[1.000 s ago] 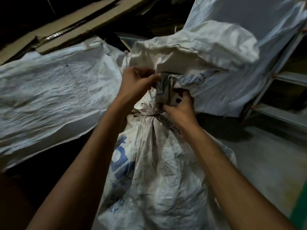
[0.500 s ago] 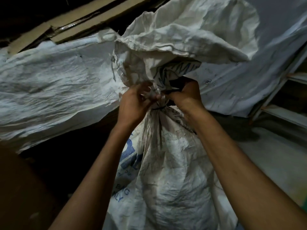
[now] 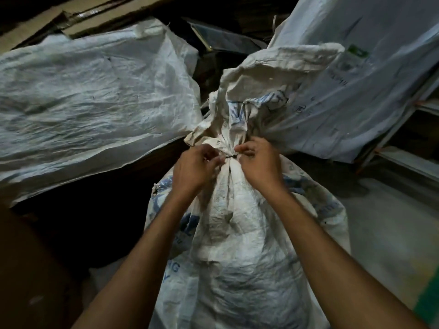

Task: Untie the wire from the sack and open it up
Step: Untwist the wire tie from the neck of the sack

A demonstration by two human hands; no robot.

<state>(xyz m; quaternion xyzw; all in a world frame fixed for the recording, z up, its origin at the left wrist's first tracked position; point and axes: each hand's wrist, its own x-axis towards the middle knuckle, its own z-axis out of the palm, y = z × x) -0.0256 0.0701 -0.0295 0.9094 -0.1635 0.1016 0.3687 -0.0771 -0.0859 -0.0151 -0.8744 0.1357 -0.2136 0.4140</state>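
A full white woven sack (image 3: 242, 248) with blue print stands upright in front of me. Its neck is bunched tight and bound by a thin dark wire (image 3: 231, 157). Above the tie the loose top of the sack (image 3: 268, 91) fans out. My left hand (image 3: 193, 168) pinches at the wire from the left side of the neck. My right hand (image 3: 259, 165) pinches the twisted end of the wire from the right, thumb and forefinger closed on it.
A large white sack (image 3: 90, 100) lies to the left, another pale sack (image 3: 370, 67) leans at the right. Cardboard (image 3: 78, 17) sits behind at top left. A metal shelf frame (image 3: 408, 148) stands at the right over a grey floor (image 3: 389, 229).
Both hands shifted to the wire at the front of the neck. The sack's loose top has fallen back and spread wider. The view has moved lower and nearer.
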